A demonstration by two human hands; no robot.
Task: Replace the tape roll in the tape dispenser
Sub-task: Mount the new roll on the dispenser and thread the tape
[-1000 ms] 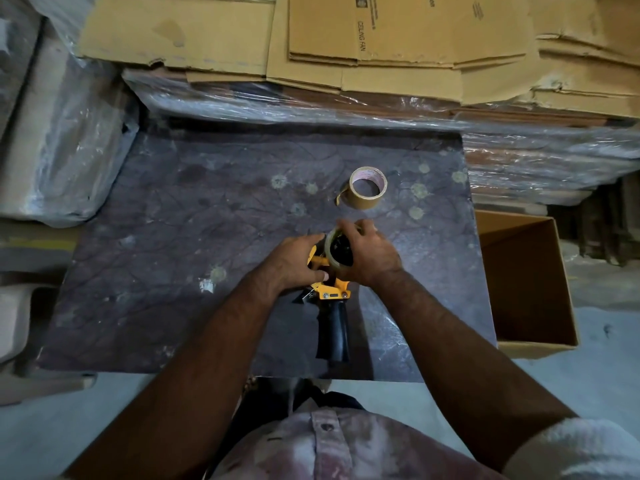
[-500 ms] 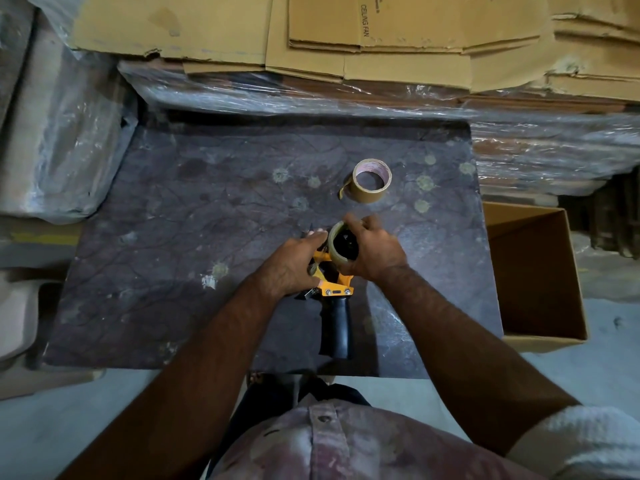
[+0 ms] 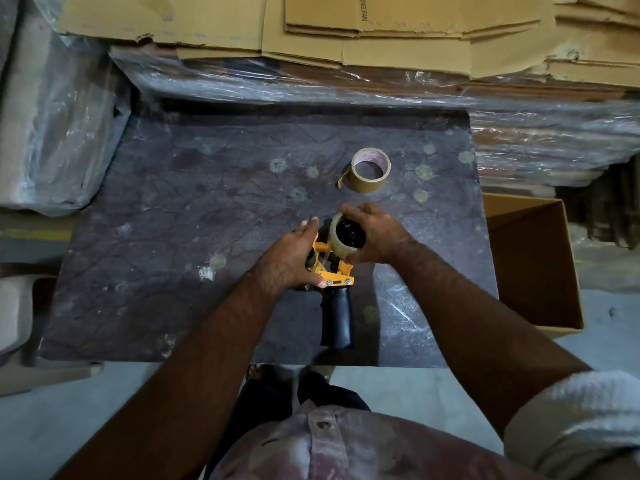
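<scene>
A yellow tape dispenser (image 3: pixel 334 277) with a black handle lies on the dark table (image 3: pixel 173 209), handle toward me. My left hand (image 3: pixel 289 259) grips its yellow frame from the left. A pale, thin tape roll (image 3: pixel 337 242) sits on the dispenser's black hub, and my right hand (image 3: pixel 375 235) is curled around that roll from the right. A fuller brown tape roll (image 3: pixel 369 171) with a loose tail stands flat on the table, a short way beyond my right hand.
An open cardboard box (image 3: pixel 533 265) stands off the table's right edge. Plastic-wrapped stacks topped with flattened cardboard (image 3: pixel 363 32) line the far side, and a wrapped bundle (image 3: pixel 59 126) sits at the left. Grey floor lies below the near edge.
My right hand has slid off the top of the roll, so the roll's face and black hub now show more. My left hand's fingers have spread a little. The camera has tilted slightly.
</scene>
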